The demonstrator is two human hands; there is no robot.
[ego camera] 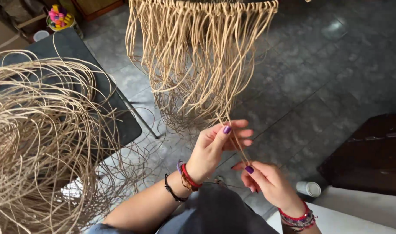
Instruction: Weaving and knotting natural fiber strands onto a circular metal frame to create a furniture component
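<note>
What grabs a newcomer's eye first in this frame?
First, the curtain of tan hanging cords at top centre, knotted in a row along a bar and trailing toward the tiled floor. Below it, the left hand and right hand pinch a few of those strands between them. At far left, a big loose tangle of tan cord spills over a dark table.

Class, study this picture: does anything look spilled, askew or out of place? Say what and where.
A small white cylindrical container lies on its side on the tiled floor, near the right hand. Loose cane strands sprawl off the dark table onto the floor. The hanging strands look orderly.
</note>
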